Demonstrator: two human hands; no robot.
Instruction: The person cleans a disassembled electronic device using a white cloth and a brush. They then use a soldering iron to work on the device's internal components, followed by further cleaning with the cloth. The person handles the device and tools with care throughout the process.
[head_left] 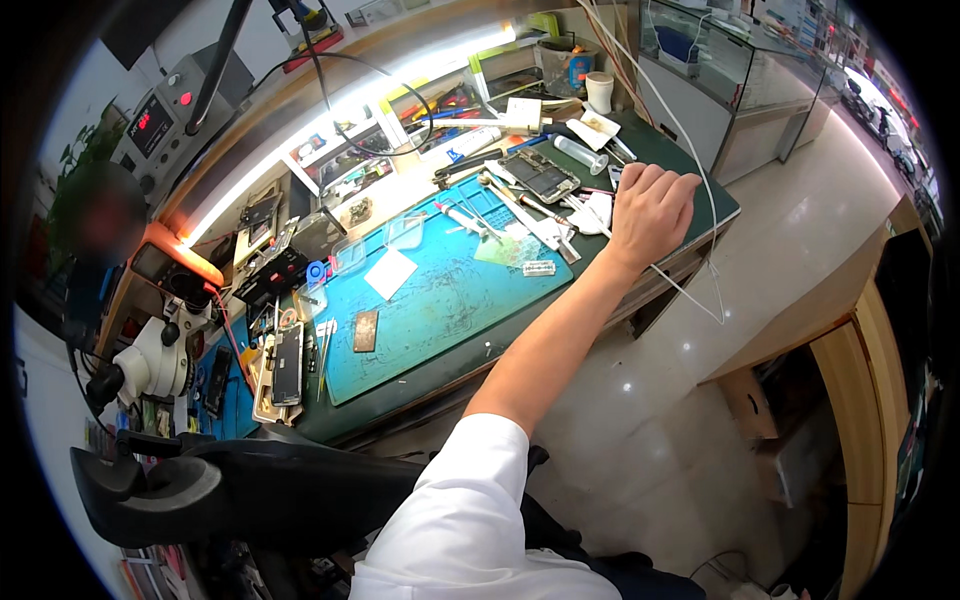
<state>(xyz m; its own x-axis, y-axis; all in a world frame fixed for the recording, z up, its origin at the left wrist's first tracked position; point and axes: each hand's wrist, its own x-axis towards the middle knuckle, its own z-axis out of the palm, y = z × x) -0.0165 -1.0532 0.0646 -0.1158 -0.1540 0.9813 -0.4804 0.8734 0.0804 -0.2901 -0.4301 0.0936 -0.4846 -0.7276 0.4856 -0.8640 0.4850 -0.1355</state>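
- Curled inward at the grip (653,212); no telling how tightly, or if around anything
- Near a clear, cylindrical syringe (579,154)
- Farther off: flat, scuffed blue mat (450,318)

The syringe (577,153) looks smooth plastic — the sleeve (462,480) cloth, the floor (605,420) glossy.

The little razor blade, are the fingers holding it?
No, the razor blade lies flat on the blue mat, apart from the curled fingers.

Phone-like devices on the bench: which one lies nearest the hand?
The opened device beside the clear syringe-like tube, just left of the hand; others, such as the long dark device, lie far off, left of the blue mat.
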